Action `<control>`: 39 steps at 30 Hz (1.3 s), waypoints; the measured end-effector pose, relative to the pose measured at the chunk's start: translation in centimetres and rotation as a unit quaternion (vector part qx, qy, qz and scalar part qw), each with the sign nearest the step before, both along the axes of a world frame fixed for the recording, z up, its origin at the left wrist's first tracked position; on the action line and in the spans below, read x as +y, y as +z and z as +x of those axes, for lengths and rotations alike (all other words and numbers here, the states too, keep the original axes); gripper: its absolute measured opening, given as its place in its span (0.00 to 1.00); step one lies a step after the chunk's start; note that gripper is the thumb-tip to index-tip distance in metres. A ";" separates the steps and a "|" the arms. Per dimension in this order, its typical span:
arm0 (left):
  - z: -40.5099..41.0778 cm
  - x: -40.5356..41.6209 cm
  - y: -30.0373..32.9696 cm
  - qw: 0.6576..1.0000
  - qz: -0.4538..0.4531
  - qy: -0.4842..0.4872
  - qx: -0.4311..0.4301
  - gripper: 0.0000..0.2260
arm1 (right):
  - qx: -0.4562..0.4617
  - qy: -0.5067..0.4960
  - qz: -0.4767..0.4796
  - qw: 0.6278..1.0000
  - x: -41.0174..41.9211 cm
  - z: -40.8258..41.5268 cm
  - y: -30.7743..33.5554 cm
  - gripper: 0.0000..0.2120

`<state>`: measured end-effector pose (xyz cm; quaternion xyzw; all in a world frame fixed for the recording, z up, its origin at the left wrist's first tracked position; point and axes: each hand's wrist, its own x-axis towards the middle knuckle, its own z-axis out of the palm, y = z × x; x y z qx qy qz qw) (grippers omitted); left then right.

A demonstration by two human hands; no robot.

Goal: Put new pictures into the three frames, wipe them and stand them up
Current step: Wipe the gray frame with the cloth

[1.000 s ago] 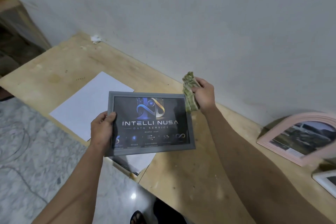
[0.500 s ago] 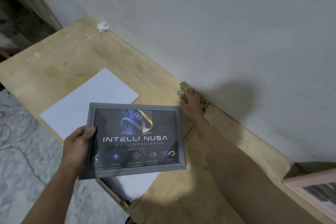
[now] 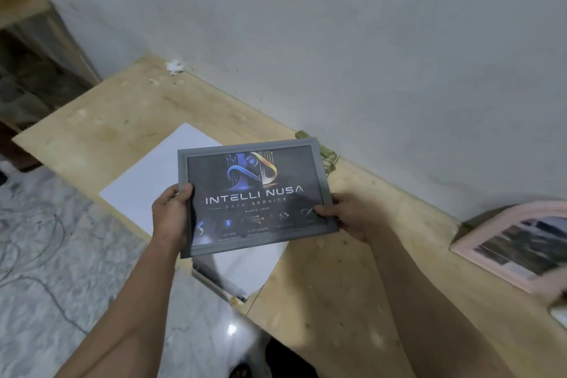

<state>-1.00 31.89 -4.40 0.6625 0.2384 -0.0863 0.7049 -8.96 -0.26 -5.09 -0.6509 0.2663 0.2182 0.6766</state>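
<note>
Both hands' fingers, left hand (image 3: pixel 170 215) and right hand (image 3: pixel 352 218), grasp one grey frame (image 3: pixel 256 196); one pink frame (image 3: pixel 518 244), blurred.

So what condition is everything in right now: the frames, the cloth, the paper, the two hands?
Grey frame: holds a picture, lifted above the table, gripped on both sides.
Left hand: fingers curled round the frame's left edge.
Right hand: grips the frame's right edge.
Cloth: crumpled, lying by the wall, mostly hidden.
White paper: flat on the table.
Pink frame: holds a picture, propped at a tilt.
</note>
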 end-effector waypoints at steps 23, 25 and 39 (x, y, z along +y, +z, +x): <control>-7.4 -9.3 7.6 0.954 0.097 -0.212 -0.188 0.22 | -0.204 -0.358 0.048 0.910 -5.1 -17.6 10.3 0.12; -7.5 -10.6 7.5 0.949 0.066 -0.246 -0.185 0.17 | -0.208 -0.375 0.004 0.903 -6.3 -17.9 10.7 0.05; 1.0 -23.9 1.2 0.856 0.217 -0.439 -0.167 0.03 | -0.104 -0.307 -0.270 0.907 -18.0 -16.3 2.3 0.11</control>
